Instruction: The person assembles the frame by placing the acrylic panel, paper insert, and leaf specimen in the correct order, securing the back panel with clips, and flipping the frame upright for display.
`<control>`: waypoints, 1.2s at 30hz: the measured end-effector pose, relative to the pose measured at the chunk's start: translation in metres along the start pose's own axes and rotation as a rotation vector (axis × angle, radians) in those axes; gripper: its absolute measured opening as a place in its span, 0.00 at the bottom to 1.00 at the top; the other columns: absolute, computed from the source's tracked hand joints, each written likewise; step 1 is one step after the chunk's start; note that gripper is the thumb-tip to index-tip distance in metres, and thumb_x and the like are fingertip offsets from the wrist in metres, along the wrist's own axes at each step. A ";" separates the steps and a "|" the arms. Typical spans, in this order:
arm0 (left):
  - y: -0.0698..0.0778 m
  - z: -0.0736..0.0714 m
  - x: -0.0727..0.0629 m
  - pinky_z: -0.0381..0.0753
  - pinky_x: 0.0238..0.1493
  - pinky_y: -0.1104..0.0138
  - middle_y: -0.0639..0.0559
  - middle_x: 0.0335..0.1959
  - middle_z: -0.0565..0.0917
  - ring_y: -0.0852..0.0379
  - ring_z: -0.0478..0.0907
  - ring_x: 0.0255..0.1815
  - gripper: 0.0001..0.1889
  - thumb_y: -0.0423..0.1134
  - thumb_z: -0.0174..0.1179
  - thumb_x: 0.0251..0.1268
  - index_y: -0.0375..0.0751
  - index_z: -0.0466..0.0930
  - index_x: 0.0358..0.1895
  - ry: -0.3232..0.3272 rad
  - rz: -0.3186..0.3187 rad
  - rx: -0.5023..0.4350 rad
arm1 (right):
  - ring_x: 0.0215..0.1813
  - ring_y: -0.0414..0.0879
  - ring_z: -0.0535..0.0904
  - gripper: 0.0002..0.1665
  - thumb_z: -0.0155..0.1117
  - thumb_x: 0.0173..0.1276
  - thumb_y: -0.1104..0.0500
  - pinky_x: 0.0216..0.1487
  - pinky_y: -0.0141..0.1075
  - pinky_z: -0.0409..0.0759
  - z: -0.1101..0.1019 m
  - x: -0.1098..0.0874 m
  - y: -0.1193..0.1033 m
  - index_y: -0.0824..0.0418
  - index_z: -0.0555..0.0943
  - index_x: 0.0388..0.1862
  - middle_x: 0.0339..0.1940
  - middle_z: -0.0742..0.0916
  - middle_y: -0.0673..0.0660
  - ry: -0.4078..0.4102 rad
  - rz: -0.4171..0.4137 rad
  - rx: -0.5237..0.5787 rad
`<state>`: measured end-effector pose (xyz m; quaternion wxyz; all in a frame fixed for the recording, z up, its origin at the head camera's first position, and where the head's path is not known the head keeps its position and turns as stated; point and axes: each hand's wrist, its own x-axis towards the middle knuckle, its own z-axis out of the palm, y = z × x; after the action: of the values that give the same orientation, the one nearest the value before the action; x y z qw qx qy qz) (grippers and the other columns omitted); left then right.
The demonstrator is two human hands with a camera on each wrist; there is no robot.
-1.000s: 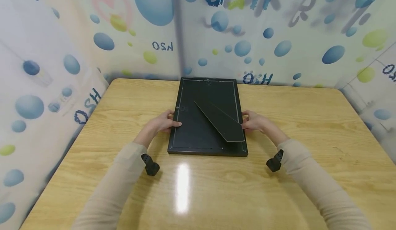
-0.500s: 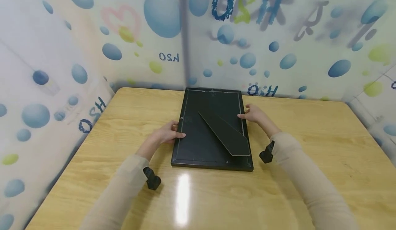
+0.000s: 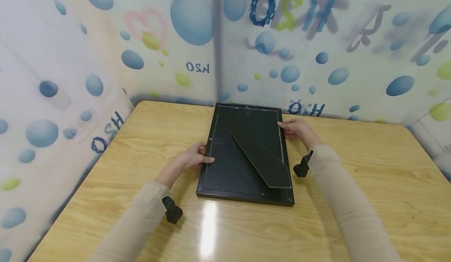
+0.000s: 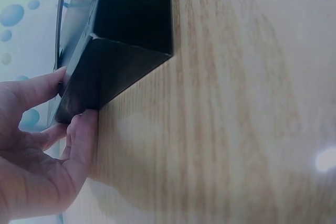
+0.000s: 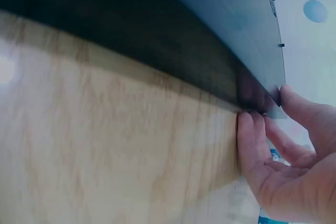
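Note:
A black picture frame (image 3: 220, 176) lies back side up on the table, its top end close to the wall. Its easel stand (image 3: 264, 164) slants across the back and sticks up slightly at the lower right. My left hand (image 3: 193, 156) grips the left edge, thumb on the back panel and fingers against the side, as the left wrist view also shows. On the right edge, nearer the top corner, my right hand (image 3: 297, 129) holds the frame with its thumb over the edge. In the right wrist view, the fingertips (image 5: 245, 121) press at the frame's lower side.
The wooden table (image 3: 148, 132) reaches back to a patterned curtain wall (image 3: 158, 78) with blue and green spots. A black wrist camera (image 3: 172, 210) sits at the left cuff, another wrist camera (image 3: 302, 166) at the right.
My right hand has let go near the stand's end, slid up the right edge and taken hold closer to the top. The left hand keeps its grip; the head view has tilted.

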<state>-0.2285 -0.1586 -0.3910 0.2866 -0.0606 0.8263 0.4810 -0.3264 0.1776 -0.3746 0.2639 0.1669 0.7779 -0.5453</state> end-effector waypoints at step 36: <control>0.002 -0.003 0.000 0.74 0.57 0.54 0.36 0.62 0.64 0.44 0.69 0.60 0.36 0.36 0.59 0.60 0.38 0.50 0.68 -0.024 -0.003 0.009 | 0.59 0.62 0.66 0.41 0.56 0.66 0.46 0.59 0.58 0.65 0.029 0.019 -0.059 0.64 0.56 0.70 0.60 0.66 0.72 -0.118 -0.546 -1.444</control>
<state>-0.2305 -0.1595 -0.3883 0.2974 -0.0549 0.8249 0.4776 -0.3678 0.1288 -0.3489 0.2045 -0.2733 0.9389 0.0433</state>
